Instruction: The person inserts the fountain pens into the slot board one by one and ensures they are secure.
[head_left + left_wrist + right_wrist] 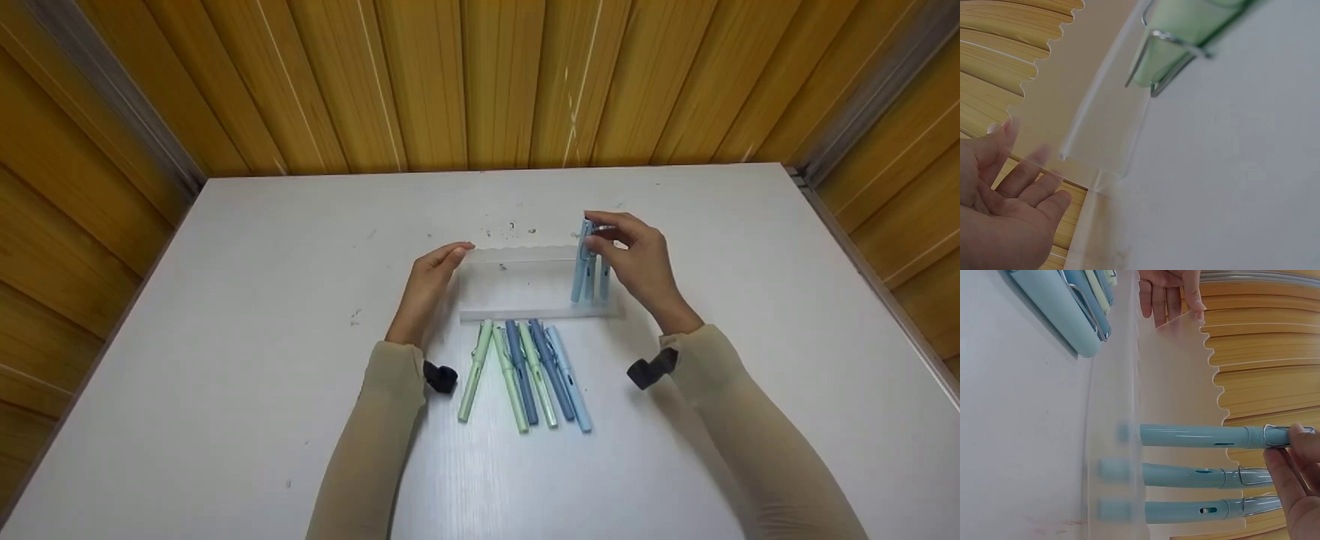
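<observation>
Partly blurred pen stand (525, 289), right hand (637, 259) pinching pen (583, 259)

We see three pale blue pens (590, 271) in a frosted clear rack (525, 285) — mint green and dark blue pens (525, 375) on the white bench (225, 337), honey-yellow striped wall panels (480, 82) behind.

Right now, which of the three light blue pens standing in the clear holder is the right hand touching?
The right hand pinches the clip end of the innermost light blue pen, nearest the empty slots of the frosted clear plastic holder; the other two stand untouched.
</observation>
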### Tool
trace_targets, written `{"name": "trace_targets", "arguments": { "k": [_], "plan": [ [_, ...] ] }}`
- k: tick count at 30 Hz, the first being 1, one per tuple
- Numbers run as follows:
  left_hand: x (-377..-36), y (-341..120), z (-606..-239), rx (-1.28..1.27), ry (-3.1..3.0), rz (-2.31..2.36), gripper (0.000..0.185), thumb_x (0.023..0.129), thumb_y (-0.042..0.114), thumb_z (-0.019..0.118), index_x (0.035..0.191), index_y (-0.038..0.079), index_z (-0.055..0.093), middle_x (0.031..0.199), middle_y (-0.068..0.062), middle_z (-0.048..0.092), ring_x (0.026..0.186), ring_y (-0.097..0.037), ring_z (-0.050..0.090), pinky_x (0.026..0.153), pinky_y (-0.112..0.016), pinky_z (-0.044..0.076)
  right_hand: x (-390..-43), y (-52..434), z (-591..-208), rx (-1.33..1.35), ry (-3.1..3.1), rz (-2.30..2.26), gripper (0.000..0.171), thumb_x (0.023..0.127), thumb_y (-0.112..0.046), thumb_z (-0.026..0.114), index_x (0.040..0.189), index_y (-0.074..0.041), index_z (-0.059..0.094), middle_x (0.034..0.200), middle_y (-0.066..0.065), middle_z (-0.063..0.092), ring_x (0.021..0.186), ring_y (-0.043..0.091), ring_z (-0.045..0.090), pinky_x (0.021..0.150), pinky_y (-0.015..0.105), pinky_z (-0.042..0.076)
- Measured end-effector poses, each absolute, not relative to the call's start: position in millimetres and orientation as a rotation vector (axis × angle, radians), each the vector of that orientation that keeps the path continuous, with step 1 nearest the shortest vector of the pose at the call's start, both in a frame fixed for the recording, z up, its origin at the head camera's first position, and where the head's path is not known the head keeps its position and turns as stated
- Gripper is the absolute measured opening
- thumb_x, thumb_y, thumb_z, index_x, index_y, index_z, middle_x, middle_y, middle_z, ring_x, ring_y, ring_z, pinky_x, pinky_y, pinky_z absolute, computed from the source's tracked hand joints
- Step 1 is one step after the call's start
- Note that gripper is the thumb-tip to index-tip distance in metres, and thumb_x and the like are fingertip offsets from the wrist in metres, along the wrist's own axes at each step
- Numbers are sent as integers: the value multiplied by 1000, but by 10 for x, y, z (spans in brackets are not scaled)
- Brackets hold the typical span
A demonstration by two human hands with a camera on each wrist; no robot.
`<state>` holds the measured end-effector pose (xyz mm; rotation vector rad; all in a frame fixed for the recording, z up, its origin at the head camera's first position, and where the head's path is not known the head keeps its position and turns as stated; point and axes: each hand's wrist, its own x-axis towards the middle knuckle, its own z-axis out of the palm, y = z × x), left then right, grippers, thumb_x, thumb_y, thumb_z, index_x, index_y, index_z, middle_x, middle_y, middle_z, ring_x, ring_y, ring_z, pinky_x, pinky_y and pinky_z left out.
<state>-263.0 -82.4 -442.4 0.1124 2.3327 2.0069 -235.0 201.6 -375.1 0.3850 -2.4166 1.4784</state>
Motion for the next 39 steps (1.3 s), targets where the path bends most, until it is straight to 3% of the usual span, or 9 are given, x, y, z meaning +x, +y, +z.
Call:
{"name": "trace_targets", "arguments": {
  "k": [6,21,34,39],
  "plan": [
    [-2630,-813,-4413,90,2345,1993,38,97,40,55,122,15,66,135,-3,58,133,-19,46,112,-42,35,-2444,2096,-3884,348,-2460,1461,36,90,-8,67,125,-11,64,122,7,63,103,12,62,93,15,48],
    [-2620,-806,-4408,108,2309,2028,36,98,37,55,123,14,66,136,-3,57,134,-20,46,112,-40,35,-2448,2106,-3857,405,-2511,1349,37,88,-9,69,124,-13,65,125,4,63,105,18,64,88,14,50],
    [-2612,-811,-4403,114,2280,2039,35,98,36,54,124,14,65,139,-2,55,135,-20,43,113,-41,34,-2483,2117,-3862,570,-2454,1207,35,86,-3,70,120,-5,66,118,9,64,101,20,64,85,5,46],
    [-2616,-810,-4404,111,2285,2035,35,98,36,54,124,14,65,139,-2,55,136,-20,43,113,-41,34,-2496,2133,-3841,634,-2438,1054,35,84,-4,72,118,-3,67,119,10,65,105,21,64,94,18,48]
  ]
}}
